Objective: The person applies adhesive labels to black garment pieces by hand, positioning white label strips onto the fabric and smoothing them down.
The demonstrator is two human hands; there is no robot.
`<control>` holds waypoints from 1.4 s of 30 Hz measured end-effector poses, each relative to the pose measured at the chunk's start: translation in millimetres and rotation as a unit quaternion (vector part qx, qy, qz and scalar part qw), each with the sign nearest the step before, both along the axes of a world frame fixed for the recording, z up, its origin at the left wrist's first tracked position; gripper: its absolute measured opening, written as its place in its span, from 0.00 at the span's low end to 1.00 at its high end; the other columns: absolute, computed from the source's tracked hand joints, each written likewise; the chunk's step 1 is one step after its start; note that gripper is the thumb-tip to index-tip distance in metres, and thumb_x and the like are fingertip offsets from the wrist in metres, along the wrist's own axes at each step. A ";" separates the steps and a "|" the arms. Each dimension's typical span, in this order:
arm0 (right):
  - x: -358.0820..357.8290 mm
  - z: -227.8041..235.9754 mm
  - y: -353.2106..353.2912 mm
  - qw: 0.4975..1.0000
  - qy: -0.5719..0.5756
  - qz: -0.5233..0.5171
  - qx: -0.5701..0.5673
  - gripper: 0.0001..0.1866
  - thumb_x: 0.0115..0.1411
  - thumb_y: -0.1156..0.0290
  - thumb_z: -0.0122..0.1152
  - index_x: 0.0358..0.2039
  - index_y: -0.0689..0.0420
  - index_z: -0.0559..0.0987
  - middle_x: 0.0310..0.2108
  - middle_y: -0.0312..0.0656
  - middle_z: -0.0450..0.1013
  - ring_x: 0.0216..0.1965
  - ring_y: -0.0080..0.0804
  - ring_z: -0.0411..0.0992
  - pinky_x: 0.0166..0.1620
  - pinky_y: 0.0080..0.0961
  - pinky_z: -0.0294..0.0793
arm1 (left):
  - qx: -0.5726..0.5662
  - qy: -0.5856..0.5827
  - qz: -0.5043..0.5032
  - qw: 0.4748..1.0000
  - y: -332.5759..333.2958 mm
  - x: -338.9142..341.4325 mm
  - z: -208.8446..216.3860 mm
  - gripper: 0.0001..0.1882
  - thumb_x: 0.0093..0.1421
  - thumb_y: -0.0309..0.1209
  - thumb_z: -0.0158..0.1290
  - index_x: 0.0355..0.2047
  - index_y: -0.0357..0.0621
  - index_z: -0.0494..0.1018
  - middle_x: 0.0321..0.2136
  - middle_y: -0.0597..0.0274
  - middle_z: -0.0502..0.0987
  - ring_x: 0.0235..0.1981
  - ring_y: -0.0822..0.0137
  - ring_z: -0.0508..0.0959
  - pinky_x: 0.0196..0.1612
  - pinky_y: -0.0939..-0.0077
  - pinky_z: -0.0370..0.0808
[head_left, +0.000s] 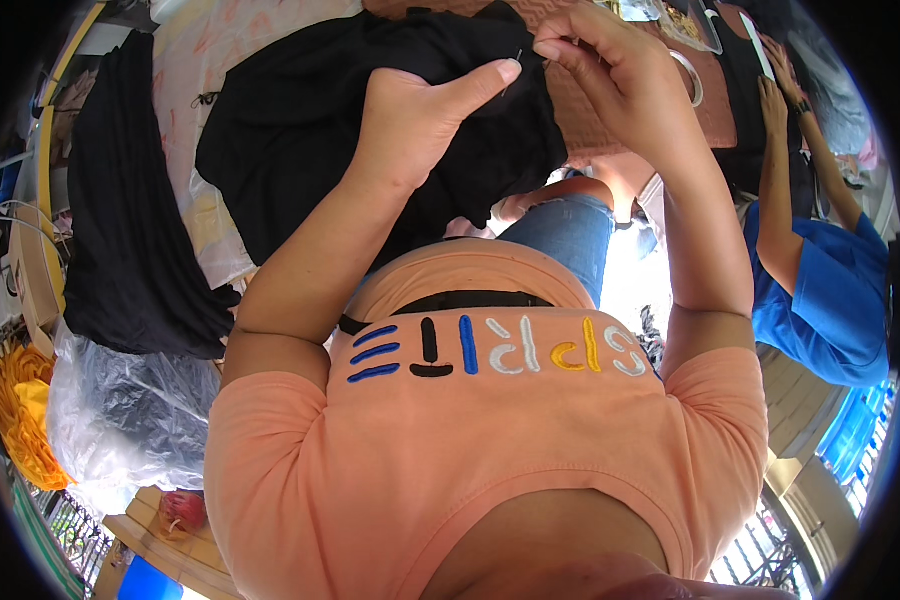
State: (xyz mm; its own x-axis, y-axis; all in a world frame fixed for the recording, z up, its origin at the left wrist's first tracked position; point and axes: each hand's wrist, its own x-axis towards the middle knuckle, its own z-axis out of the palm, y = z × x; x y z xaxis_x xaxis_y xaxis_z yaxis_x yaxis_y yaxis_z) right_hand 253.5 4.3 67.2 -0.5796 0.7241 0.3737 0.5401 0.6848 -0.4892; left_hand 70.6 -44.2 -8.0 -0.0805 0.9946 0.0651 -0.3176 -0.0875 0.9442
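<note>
A large piece of black cloth (pixel 300 130) is spread over the table edge and hangs toward my lap. My left hand (pixel 410 125) grips it near its right side, thumb stretched out on top, the other fingers hidden behind the cloth. By the thumb tip stands a thin, needle-like sliver (pixel 517 62). To the right, my right hand (pixel 620 75) is raised apart from the cloth, thumb and forefinger pinched together. What the pinch holds, if anything, is too small to make out.
A second black cloth (pixel 120 220) hangs at the left, above clear plastic (pixel 130 410) and orange fabric (pixel 25 410). Brown quilted fabric (pixel 595 110) covers the table, with a white tape roll (pixel 688 78) on it. A co-worker in a blue shirt (pixel 820 290) works at the right.
</note>
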 end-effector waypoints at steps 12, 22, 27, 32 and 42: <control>3.2 -25.5 -3.2 1.000 0.018 0.008 -0.020 0.05 0.60 0.77 0.66 0.37 0.59 0.80 0.32 0.41 0.76 0.31 0.34 0.76 0.36 0.25 0.75 | -0.119 -0.053 0.009 0.991 9.3 -9.9 -1.7 0.15 0.55 0.33 0.71 0.24 0.38 0.76 0.21 0.72 0.73 0.21 0.80 0.70 0.25 0.81 0.63; 2.4 -9.6 -31.4 0.987 0.078 0.125 -0.062 0.09 0.51 0.73 0.72 0.35 0.54 0.82 0.30 0.40 0.74 0.28 0.43 0.74 0.31 0.33 0.74 | -0.169 -0.197 -0.010 0.966 33.0 -18.3 -28.2 0.11 0.53 0.31 0.72 0.31 0.38 0.81 0.28 0.66 0.80 0.28 0.74 0.79 0.29 0.78 0.69; 8.2 3.1 -50.6 0.984 0.041 0.136 -0.107 0.11 0.51 0.71 0.73 0.36 0.55 0.83 0.31 0.40 0.75 0.26 0.39 0.75 0.29 0.31 0.75 | -0.167 -0.276 -0.051 0.945 27.8 -12.5 -8.2 0.13 0.56 0.29 0.68 0.40 0.38 0.81 0.37 0.59 0.84 0.38 0.67 0.84 0.41 0.73 0.80; 2.6 0.2 -34.6 0.999 0.048 -0.018 -0.012 0.19 0.49 0.67 0.77 0.41 0.56 0.83 0.40 0.43 0.78 0.33 0.37 0.78 0.37 0.29 0.80 | -0.221 -0.225 -0.069 0.946 18.2 -11.1 -1.8 0.16 0.56 0.33 0.68 0.43 0.43 0.81 0.38 0.67 0.83 0.43 0.72 0.80 0.48 0.68 0.69; -16.7 -38.0 -13.0 0.989 0.080 -0.085 0.091 0.20 0.46 0.68 0.81 0.38 0.57 0.82 0.30 0.35 0.75 0.27 0.23 0.71 0.31 0.20 0.72 | -0.219 -0.155 -0.111 0.957 4.6 -10.7 2.1 0.21 0.59 0.42 0.66 0.49 0.48 0.79 0.47 0.73 0.77 0.52 0.76 0.71 0.53 0.64 0.61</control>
